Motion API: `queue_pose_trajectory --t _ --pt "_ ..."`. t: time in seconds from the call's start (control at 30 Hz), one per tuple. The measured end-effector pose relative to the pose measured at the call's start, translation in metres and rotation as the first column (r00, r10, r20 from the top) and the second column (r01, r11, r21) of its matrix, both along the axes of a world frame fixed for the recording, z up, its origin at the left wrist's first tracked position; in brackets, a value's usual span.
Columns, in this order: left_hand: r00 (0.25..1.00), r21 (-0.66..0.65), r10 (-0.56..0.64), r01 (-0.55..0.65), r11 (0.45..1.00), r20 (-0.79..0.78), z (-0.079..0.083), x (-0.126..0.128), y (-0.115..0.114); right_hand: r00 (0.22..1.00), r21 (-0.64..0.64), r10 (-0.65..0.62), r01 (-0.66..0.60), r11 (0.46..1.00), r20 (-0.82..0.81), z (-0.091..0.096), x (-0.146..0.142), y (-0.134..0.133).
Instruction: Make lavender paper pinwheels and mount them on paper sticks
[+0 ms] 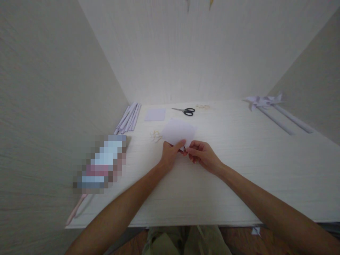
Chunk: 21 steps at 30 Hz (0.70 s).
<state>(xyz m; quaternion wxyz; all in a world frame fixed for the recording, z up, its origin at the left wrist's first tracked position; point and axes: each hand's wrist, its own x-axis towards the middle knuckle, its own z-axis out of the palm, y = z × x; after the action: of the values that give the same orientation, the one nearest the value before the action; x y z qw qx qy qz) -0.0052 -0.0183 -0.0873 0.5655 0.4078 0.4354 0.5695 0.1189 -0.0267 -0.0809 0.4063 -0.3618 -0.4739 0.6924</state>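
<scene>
A white sheet of paper (179, 131) lies tilted over the table in front of me. My left hand (170, 154) is closed on its near edge, thumb on top and fingers beneath. Close by on the right, my right hand (203, 154) is closed in a pinch at the paper's near corner. A thin dark line shows at that corner between the hands; I cannot tell what it is or what the right fingertips hold. Just left of the paper lie small yellowish, thin pieces (156, 135). Beyond it, black-handled scissors (187, 111) lie with blades pointing left.
A paper square (154, 114) and a bundle of rolled paper sticks (129, 118) lie at the back left. Nearer stands a blurred-out device (102, 163) with a pink cable (75, 210). Paper pinwheels on sticks (265, 101) lie at the right. Walls (183, 53) enclose the table.
</scene>
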Motion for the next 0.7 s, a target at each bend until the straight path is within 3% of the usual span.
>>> queue_pose_trajectory --t 0.43,0.7 --pt "0.998 -0.016 0.063 -0.063 0.998 -0.023 -0.0001 0.0001 0.0016 0.999 0.072 -0.021 0.019 0.997 0.037 -0.0021 0.0004 -0.0018" --pt "0.999 0.016 0.025 -0.025 1.0 -0.048 -0.0018 -0.0003 -0.0004 0.999 0.097 -0.042 0.038 0.994 0.034 -0.0042 -0.001 -0.0012"
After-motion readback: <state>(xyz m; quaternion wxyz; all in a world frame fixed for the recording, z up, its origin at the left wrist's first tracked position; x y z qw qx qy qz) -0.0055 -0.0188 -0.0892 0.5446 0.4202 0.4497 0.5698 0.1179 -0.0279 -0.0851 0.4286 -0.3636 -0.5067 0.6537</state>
